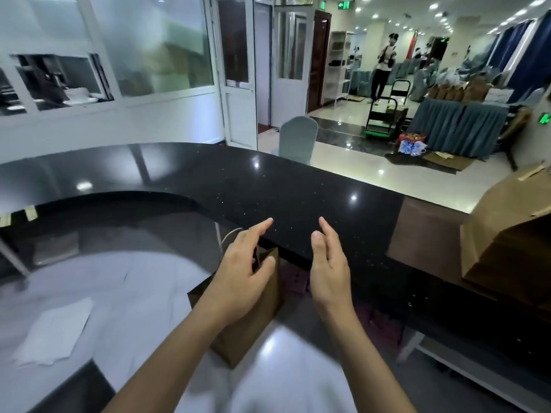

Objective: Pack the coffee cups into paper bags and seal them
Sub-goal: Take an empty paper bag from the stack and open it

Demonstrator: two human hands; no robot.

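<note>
A brown paper bag stands upright on the low white surface just below the edge of the black counter. Its white cord handle shows behind my left hand. My left hand hovers over the bag's open top with fingers straight and spread, holding nothing. My right hand is raised beside it, to the right of the bag, fingers straight and empty. No coffee cup is visible; the inside of the bag is hidden by my left hand.
More brown paper bags lie stacked at the right end of the counter. White paper sheets lie on the low surface at the left. Beyond the counter are a covered chair, a trolley and a person standing far off.
</note>
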